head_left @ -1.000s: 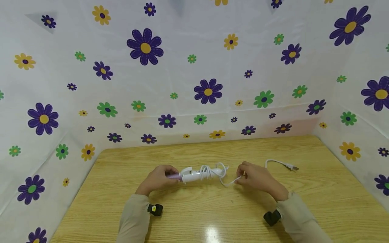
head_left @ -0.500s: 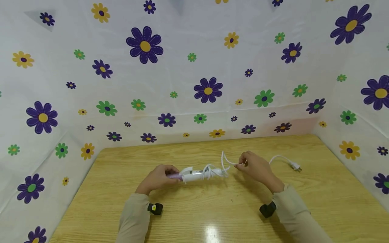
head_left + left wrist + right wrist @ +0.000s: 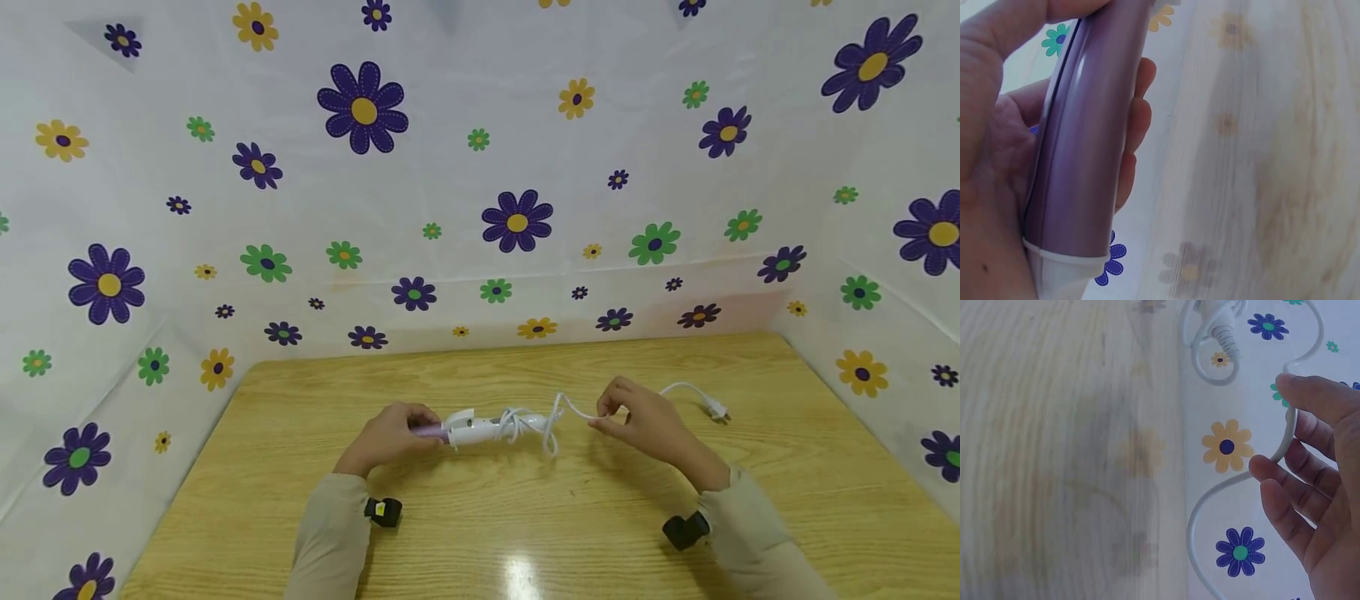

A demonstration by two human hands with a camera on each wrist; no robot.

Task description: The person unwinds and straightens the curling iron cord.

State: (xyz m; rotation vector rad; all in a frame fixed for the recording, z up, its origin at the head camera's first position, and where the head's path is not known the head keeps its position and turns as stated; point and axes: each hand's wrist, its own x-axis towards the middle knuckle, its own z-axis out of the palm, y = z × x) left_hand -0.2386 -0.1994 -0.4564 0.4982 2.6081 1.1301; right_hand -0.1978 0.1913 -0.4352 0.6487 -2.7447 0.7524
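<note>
A curling iron (image 3: 474,432) with a white handle and purple barrel lies crosswise in front of me in the head view. My left hand (image 3: 393,437) grips its purple barrel (image 3: 1082,144), fingers wrapped behind it in the left wrist view. The white cord (image 3: 512,423) is looped loosely around the handle. From the handle's right end it runs to my right hand (image 3: 643,421), which pinches it between thumb and fingertips. In the right wrist view the held cord (image 3: 1210,499) curves past the fingers. Beyond that hand, its two-pronged plug (image 3: 717,408) hangs at the cord's end.
The wooden table (image 3: 480,517) spreads beneath both hands. A white cloth with printed flowers (image 3: 442,183) stands behind it and along both sides. A small black camera (image 3: 384,512) is strapped at the left wrist, another (image 3: 686,531) at the right.
My right hand has gone away from me and then slightly right, drawing the cord along. The loops near the handle's end have shifted, and the plug has moved. My left hand keeps its place on the barrel.
</note>
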